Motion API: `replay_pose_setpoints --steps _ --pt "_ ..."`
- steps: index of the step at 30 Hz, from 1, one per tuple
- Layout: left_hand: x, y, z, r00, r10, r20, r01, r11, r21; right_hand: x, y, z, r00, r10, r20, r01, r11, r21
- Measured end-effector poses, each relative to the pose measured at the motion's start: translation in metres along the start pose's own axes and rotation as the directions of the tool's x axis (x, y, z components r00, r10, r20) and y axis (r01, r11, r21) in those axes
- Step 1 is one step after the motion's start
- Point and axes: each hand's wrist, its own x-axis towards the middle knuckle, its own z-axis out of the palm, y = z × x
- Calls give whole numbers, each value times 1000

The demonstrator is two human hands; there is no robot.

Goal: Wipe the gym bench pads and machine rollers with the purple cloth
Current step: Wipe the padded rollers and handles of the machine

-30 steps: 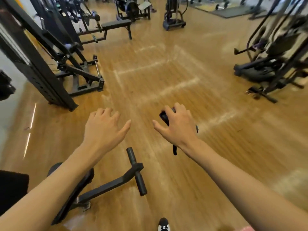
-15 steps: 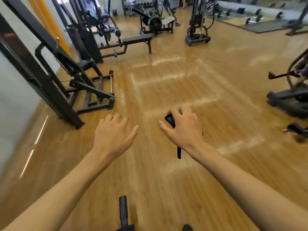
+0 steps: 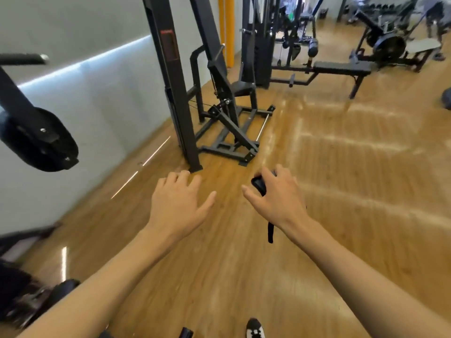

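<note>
Both my arms reach forward over the wooden floor. My left hand is held out flat with relaxed fingers and holds nothing. My right hand grips a small black device whose black strap dangles below the wrist. No purple cloth shows in this view. A flat black bench pad stands far ahead to the right. A black machine pad hangs close at my left, level with my head.
A black cable machine with a floor frame stands ahead against the grey wall. More gym machines fill the back right. A black roller sits low at the left. My shoe shows at the bottom edge.
My view has swung to the left and risen: the cable machine and wall came nearer, and the hanging pad entered at the left. Both hands keep their poses; the right still grips the device.
</note>
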Motion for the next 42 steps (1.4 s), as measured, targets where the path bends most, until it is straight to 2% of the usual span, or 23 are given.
replay_pose_setpoints --steps 3,8,12,17,20,27,30,34,39,42 --pt "59 -7 14 997 -62 38 62 998 -1 68 7 17 996 -42 77 42 999 9" --pt "154 -27 10 976 -216 2 216 976 10 187 16 14 986 -147 77 144 989 44" --pt "229 -51 22 954 -293 -61 295 955 33 289 16 43 971 -231 56 221 964 146" --pt "318 -88 47 905 -418 -82 423 904 54 415 11 95 926 -372 72 351 914 203" --pt "367 -111 51 852 -497 -166 515 852 92 489 -3 114 883 -462 85 433 870 236" --pt "443 -184 58 714 -683 -155 700 696 156 618 -79 159 735 -666 126 610 731 306" --pt "472 -231 74 645 -754 -124 764 633 126 669 -122 195 675 -728 122 657 668 349" --pt "508 -303 101 578 -800 -164 816 568 106 727 -178 256 601 -778 181 703 623 345" --pt "552 -394 105 510 -840 -187 860 495 119 797 -259 307 561 -807 185 725 587 361" --pt "563 -443 111 447 -871 -203 895 430 122 828 -313 336 538 -828 158 712 547 439"
